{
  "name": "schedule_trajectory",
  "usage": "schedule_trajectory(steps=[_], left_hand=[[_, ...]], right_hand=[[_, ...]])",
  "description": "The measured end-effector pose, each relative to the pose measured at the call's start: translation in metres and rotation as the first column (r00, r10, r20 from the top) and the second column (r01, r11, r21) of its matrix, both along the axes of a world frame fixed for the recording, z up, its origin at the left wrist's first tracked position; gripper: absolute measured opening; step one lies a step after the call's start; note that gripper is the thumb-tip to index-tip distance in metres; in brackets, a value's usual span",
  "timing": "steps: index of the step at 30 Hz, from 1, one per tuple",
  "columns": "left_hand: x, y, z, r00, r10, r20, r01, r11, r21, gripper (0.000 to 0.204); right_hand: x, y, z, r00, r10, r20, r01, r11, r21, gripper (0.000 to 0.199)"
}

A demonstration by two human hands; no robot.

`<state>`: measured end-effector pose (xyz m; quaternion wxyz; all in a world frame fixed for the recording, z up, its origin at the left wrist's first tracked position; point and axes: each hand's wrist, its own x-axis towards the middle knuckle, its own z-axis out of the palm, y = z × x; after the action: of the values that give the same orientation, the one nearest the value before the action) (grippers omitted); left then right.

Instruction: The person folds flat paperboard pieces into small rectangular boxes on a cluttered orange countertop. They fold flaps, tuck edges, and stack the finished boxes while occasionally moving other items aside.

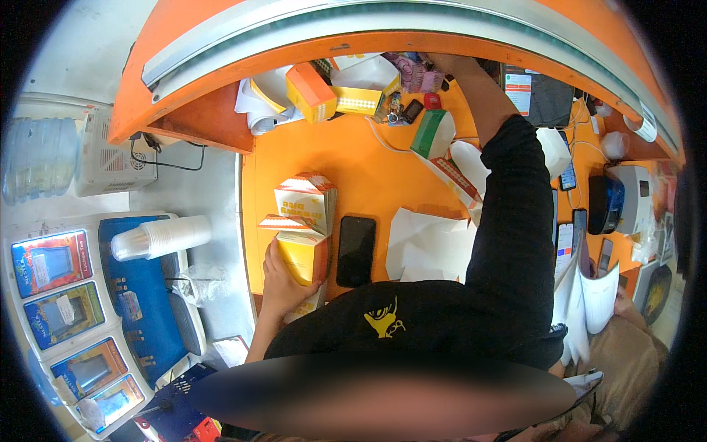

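Note:
My left hand [286, 286] is wrapped round a yellow and orange paper carton [300, 258], part of a stack of flat-folded food cartons. More folded white and orange cartons [313, 197] stand against it on the far side. Just to its right lies a black phone [356, 250] on the orange counter [401, 180]. My right arm stretches far forward, and my right hand [448, 66] is partly hidden by the orange ledge. Its fingers do not show clearly. Beside that hand are a crumpled purple bundle [420, 77] and a bunch of keys [398, 109].
Opened cartons [431, 239] and a green carton [433, 132] lie mid-counter. An orange ledge [243, 62] spans the back. Left are stacked plastic cups [162, 237] and a drinks dispenser [66, 317]. At right, another person's hand [626, 306] is near white papers [600, 295].

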<state>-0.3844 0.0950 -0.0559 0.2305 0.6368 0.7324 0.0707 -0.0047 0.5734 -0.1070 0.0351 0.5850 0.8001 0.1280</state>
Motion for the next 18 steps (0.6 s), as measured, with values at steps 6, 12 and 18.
schedule_trajectory(steps=[6, 12, 18], left_hand=[[-0.006, -0.002, -0.007, 0.999, -0.027, -0.032, 0.028, 0.999, 0.028, 0.128], [-0.002, -0.003, -0.004, 0.998, -0.047, -0.037, 0.049, 0.997, 0.060, 0.127], [-0.004, -0.005, -0.016, 1.000, 0.015, -0.016, -0.014, 0.998, 0.057, 0.127]], right_hand=[[0.005, -0.019, 0.027, 0.999, -0.046, -0.012, 0.047, 0.995, 0.083, 0.038], [-0.011, -0.114, 0.093, 0.912, -0.210, -0.351, 0.313, 0.911, 0.268, 0.032], [0.050, -0.320, 0.131, -0.222, -0.106, -0.969, -0.229, 0.972, -0.054, 0.025]])
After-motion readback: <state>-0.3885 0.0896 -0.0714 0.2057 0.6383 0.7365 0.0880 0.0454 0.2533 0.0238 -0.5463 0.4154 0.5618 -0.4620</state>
